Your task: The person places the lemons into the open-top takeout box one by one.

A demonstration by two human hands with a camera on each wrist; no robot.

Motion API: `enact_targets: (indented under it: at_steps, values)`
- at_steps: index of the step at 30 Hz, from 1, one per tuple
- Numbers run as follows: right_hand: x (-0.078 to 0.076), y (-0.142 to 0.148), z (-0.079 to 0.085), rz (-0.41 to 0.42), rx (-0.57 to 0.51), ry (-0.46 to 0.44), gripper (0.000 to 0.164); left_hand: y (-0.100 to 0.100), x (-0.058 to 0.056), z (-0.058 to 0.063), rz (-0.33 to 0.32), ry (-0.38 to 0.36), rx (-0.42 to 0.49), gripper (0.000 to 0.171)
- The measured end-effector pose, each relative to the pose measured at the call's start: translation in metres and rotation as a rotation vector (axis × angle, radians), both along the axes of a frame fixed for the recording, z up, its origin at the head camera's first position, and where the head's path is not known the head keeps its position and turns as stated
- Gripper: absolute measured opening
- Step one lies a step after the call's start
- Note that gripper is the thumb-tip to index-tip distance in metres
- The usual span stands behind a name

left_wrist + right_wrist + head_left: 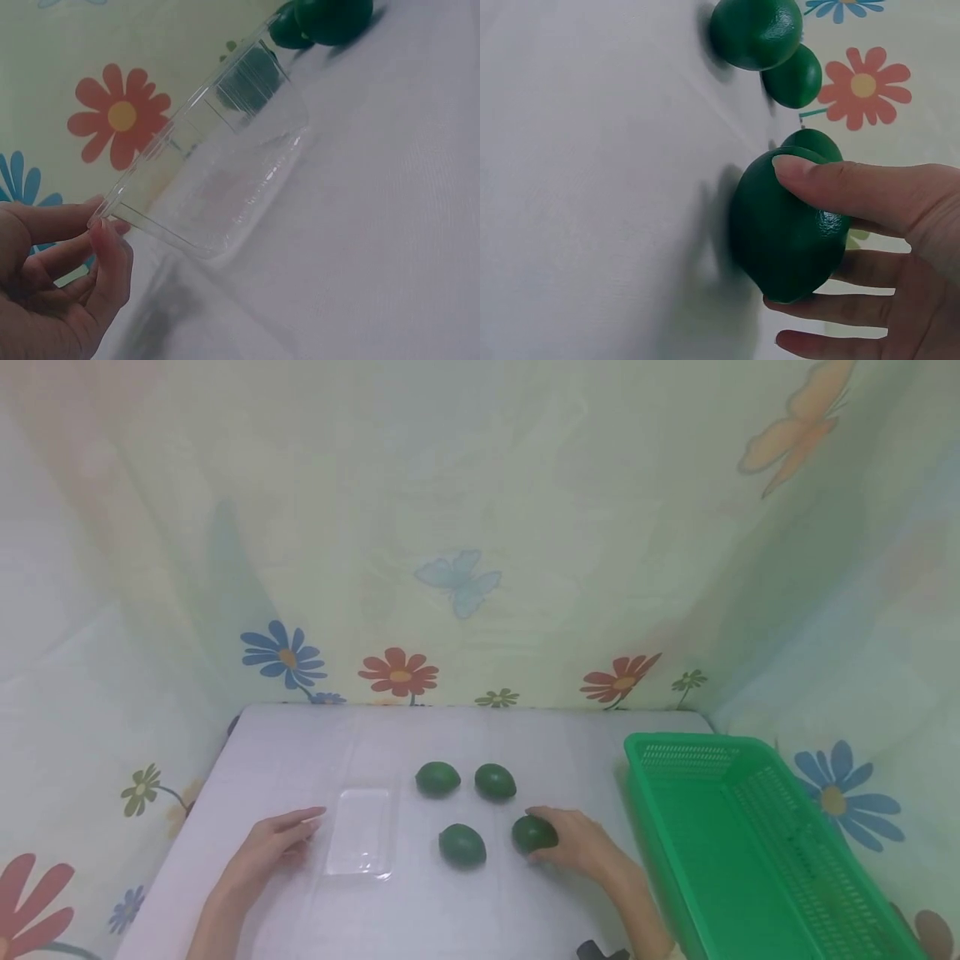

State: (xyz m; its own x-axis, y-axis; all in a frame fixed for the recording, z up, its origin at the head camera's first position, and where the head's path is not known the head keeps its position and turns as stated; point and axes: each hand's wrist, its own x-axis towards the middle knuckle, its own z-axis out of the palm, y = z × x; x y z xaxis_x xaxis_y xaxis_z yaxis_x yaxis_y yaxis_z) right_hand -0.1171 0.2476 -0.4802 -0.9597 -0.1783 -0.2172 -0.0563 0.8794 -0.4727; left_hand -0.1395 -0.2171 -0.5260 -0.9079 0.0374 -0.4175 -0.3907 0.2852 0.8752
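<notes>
The head view shows a counter point(420, 918) under a white cover, with a clear tray point(360, 831) left of its middle and four green fruits on the right of the tray. The left hand point(273, 846) comes in from the near edge, on the tray's left; its grip is together, and in the left wrist view thumb and forefinger pinch the rim at a corner. The right hand point(576, 842) has its grip clamped on the near right fruit point(529, 834), the thumb on one side and fingers on the other. The near left fruit point(462, 845) lies between that one and the tray. Toward the far edge lie the far left fruit point(437, 779) and the far right fruit point(495, 782), close together but apart. A green basket point(757, 868) stands along the right edge, and a flowered curtain point(525, 643) hangs behind the far edge.
</notes>
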Motion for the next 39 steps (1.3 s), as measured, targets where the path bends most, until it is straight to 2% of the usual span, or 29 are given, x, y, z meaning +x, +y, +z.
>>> enact_targets:
  at_steps: [6, 22, 28, 39]
  values:
    - [0.001, 0.0, -0.006, 0.001, 0.006, 0.009, 0.064, -0.001, 0.001, 0.0, -0.001, 0.006, 0.016, 0.055]
    - [-0.002, 0.001, -0.005, -0.006, 0.026, 0.037, 0.06, 0.0, 0.0, 0.005, 0.004, 0.013, 0.067, 0.054]
    - [-0.005, 0.002, 0.001, -0.012, 0.024, 0.039, 0.06, 0.0, -0.002, 0.004, 0.009, 0.009, 0.061, 0.055]
    - [-0.014, -0.01, 0.016, 0.044, 0.035, 0.091, 0.061, -0.001, 0.0, 0.001, 0.018, -0.005, 0.084, 0.055]
